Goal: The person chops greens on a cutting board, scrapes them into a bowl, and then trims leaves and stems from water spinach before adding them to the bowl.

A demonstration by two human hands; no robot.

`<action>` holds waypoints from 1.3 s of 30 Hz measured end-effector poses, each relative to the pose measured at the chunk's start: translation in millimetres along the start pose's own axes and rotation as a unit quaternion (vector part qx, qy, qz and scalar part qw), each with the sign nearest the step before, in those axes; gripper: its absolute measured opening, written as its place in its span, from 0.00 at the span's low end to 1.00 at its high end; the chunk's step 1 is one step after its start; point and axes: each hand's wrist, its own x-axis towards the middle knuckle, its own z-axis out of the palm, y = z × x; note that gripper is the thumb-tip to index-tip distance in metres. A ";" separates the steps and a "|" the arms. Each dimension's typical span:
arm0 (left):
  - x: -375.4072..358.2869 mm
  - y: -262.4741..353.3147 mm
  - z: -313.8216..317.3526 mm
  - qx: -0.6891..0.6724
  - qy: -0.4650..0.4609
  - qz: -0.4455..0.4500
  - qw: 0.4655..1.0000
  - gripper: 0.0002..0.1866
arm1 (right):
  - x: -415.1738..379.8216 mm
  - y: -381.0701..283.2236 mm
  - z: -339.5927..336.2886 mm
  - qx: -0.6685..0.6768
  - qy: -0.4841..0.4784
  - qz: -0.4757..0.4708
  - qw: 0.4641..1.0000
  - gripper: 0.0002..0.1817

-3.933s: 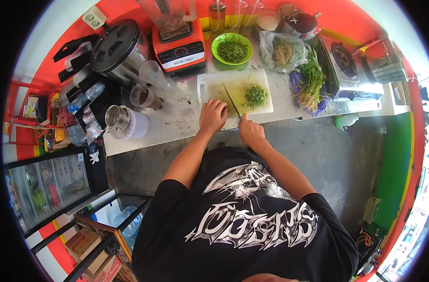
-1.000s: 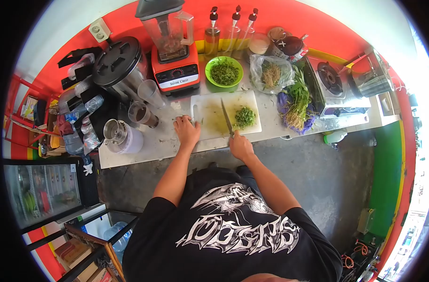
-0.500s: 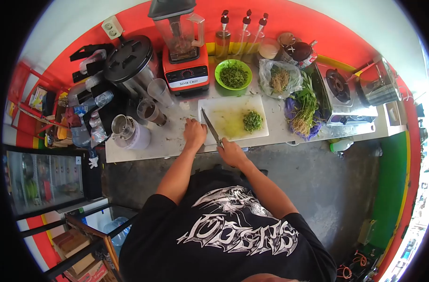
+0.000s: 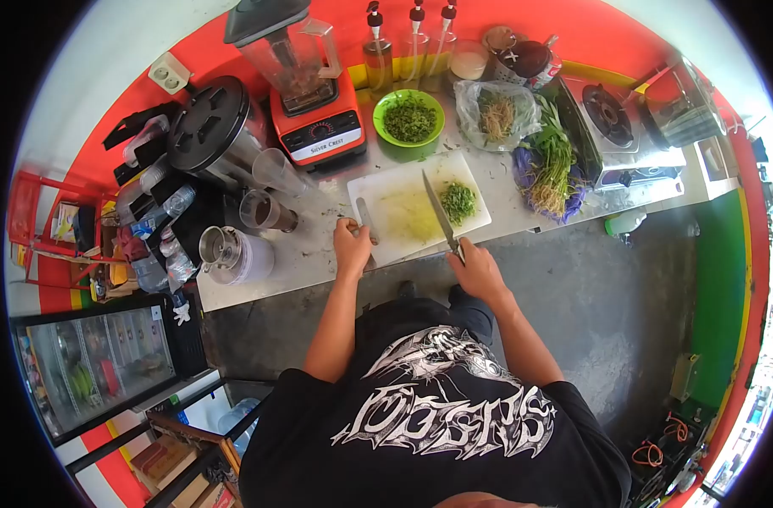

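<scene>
My right hand [image 4: 480, 271] grips the handle of a kitchen knife [image 4: 439, 212]. Its blade points away from me over the white cutting board [image 4: 386, 182], just left of a pile of chopped green herbs [image 4: 458, 203]. At the board's lower left corner is my left hand [image 4: 351, 251], its fingers curled beside the handle slot; whether they hold anything is hidden. Green juice stains the middle of the board. Behind it stands a lime green bowl [image 4: 410, 151] filled with chopped herbs.
A red blender [image 4: 319, 127] stands behind the board. To the right lie a plastic bag of roots [image 4: 498, 117], a bunch of leafy greens [image 4: 557, 161] and a gas stove [image 4: 615, 140]. Plastic cups [image 4: 266, 210] and a metal-topped jar [image 4: 242, 258] stand left.
The knife has moved right, from the board's left side to beside the herb pile. My left fingers, earlier stretched flatter, are now curled. The whole view has turned slightly.
</scene>
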 end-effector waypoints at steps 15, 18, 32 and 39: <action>-35.1 29.4 -0.8 -0.362 -0.166 -0.120 0.909 0.11 | -30.7 -18.3 -67.8 0.029 0.015 0.018 0.999 0.15; -54.9 27.5 -1.1 -0.435 -0.166 -0.151 0.872 0.09 | -28.9 -35.2 -86.0 0.057 0.034 -0.002 0.998 0.15; -92.7 55.6 -22.8 -0.509 0.036 -0.085 0.856 0.05 | 85.3 -18.5 -135.0 0.014 -0.169 -0.227 0.959 0.18; -128.2 83.2 28.7 -0.538 0.167 -0.102 0.820 0.04 | 140.8 2.3 -170.9 -0.051 -0.189 -0.354 0.914 0.19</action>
